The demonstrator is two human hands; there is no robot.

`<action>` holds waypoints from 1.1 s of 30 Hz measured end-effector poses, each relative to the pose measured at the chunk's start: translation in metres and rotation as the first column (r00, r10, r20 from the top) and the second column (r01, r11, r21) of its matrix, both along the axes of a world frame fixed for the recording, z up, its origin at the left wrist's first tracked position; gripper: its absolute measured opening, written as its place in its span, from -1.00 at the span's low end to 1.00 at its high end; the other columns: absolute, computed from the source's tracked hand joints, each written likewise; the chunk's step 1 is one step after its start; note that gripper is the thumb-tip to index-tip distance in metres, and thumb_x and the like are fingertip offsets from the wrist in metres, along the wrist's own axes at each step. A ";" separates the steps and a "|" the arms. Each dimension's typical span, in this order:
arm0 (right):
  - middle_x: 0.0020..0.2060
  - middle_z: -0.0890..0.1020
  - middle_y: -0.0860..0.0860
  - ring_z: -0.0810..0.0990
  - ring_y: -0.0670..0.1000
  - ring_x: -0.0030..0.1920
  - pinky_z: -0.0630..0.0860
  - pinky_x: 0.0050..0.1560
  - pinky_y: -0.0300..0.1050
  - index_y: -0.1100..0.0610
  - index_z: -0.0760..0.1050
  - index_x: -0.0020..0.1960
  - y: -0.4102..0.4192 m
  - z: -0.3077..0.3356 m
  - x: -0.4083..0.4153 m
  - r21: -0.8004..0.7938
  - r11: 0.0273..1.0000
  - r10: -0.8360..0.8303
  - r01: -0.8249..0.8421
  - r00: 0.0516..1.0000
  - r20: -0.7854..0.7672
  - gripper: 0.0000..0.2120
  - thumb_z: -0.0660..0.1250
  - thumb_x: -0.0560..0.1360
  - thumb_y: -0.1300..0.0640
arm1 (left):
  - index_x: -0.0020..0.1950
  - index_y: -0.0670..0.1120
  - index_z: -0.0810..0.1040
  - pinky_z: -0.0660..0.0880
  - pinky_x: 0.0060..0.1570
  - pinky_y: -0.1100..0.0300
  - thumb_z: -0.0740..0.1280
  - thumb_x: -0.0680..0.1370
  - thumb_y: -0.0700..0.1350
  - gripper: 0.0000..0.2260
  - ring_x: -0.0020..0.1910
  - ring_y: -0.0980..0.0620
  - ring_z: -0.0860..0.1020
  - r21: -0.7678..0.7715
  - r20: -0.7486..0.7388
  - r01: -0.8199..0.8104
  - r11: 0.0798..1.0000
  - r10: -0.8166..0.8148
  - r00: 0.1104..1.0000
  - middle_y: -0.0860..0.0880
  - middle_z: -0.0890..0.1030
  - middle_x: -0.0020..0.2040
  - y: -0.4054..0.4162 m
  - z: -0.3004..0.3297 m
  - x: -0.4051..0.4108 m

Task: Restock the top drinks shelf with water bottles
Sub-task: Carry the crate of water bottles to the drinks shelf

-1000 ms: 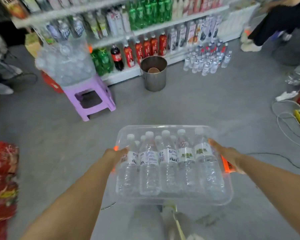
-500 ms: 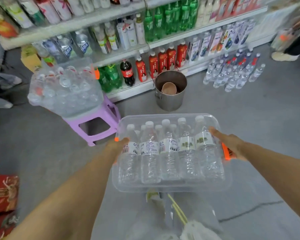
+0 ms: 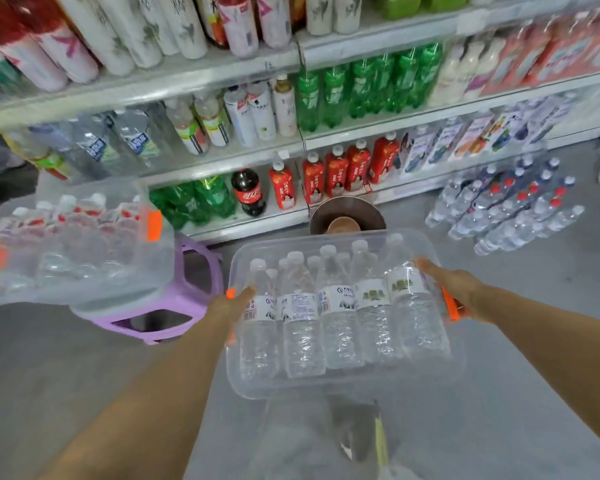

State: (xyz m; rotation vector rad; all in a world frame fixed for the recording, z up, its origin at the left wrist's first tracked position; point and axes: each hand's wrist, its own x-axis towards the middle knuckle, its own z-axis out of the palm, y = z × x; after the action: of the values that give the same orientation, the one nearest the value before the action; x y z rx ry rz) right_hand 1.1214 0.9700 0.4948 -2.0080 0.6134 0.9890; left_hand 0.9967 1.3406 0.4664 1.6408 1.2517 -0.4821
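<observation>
A: Item one, far left: second bin [image 3: 73, 251], full, resting on the purple stool [image 3: 174, 306]. Leave it.

B: Item two?

A: Your left hand [image 3: 231, 303], grip clenched on the near-left edge of the clear bin [image 3: 343, 382]. Water bottles [image 3: 336, 317] stand inside it, in front of you, above the floor.

B: Right side?

A: Right hand [image 3: 454, 289], grip clenched by the orange latch [image 3: 450, 306]. Keep the bin level; probably set it down near the shelves [image 3: 201, 76] before lifting bottles.
</observation>
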 end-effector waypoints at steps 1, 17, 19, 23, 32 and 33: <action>-0.16 0.45 0.17 0.42 0.15 -0.14 0.43 -0.12 0.06 0.38 0.42 0.33 0.001 -0.002 0.025 -0.006 1.000 0.014 -0.014 1.000 0.012 0.19 0.35 0.05 -0.54 | 0.51 -0.23 0.29 0.47 0.22 -0.06 0.40 0.51 0.22 -0.24 0.31 -0.29 0.48 0.001 -0.004 -0.006 1.000 0.006 1.000 -0.24 0.44 0.41 -0.003 -0.003 0.020; -0.33 0.53 0.25 0.53 0.17 -0.29 0.46 -0.15 0.00 0.26 0.46 -0.37 0.017 -0.117 0.317 -0.081 0.989 0.129 -0.126 0.991 0.032 -0.22 0.33 0.16 -0.54 | 0.28 -0.27 0.48 0.36 0.05 0.04 0.45 0.51 0.09 -0.47 0.17 -0.22 0.52 0.045 -0.021 -0.170 0.984 0.171 0.985 -0.26 0.56 0.16 -0.002 -0.110 0.285; -0.31 0.55 0.24 0.52 0.16 -0.28 0.46 -0.13 0.01 0.25 0.48 -0.32 0.020 -0.135 0.346 -0.088 0.987 0.138 -0.135 0.990 0.033 -0.23 0.34 0.16 -0.53 | 0.33 -0.28 0.45 0.35 0.03 0.07 0.45 0.51 0.10 -0.42 0.17 -0.21 0.52 0.056 -0.035 -0.179 0.982 0.181 0.983 -0.26 0.55 0.21 -0.003 -0.127 0.304; -0.34 0.53 0.19 0.50 0.13 -0.31 0.48 -0.14 0.01 0.18 0.46 -0.32 0.024 -0.173 0.391 -0.105 0.982 0.160 -0.155 0.987 0.035 -0.29 0.33 0.14 -0.52 | 0.11 -0.22 0.52 0.35 -0.08 0.11 0.46 0.49 0.11 -0.57 -0.07 -0.11 0.48 0.060 -0.046 -0.195 0.979 0.198 0.979 -0.14 0.53 -0.12 -0.005 -0.170 0.336; -0.42 0.50 0.12 0.47 0.09 -0.39 0.45 -0.22 -0.02 0.16 0.47 -0.32 0.018 -0.255 0.435 -0.060 0.985 0.165 -0.163 0.986 0.028 -0.40 0.40 0.28 -0.42 | 0.22 -0.22 0.47 0.37 -0.07 0.09 0.48 0.46 0.17 -0.45 0.01 -0.14 0.52 0.085 -0.097 -0.169 0.982 0.177 0.979 -0.16 0.53 0.03 -0.009 -0.235 0.371; -0.41 0.51 0.13 0.49 0.10 -0.38 0.46 -0.22 -0.02 0.17 0.48 -0.31 0.019 -0.259 0.438 -0.059 0.984 0.171 -0.169 0.985 0.022 -0.40 0.40 0.30 -0.42 | 0.23 -0.22 0.47 0.38 -0.05 0.09 0.49 0.45 0.17 -0.43 0.01 -0.15 0.52 0.092 -0.102 -0.185 0.978 0.194 0.976 -0.16 0.54 0.03 -0.008 -0.240 0.372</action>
State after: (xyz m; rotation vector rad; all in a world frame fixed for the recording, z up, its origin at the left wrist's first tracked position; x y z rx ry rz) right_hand 1.5589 0.9891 0.2360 -2.1491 0.4655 1.0530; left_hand 1.3691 1.3323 0.2266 1.5606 1.5124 -0.4126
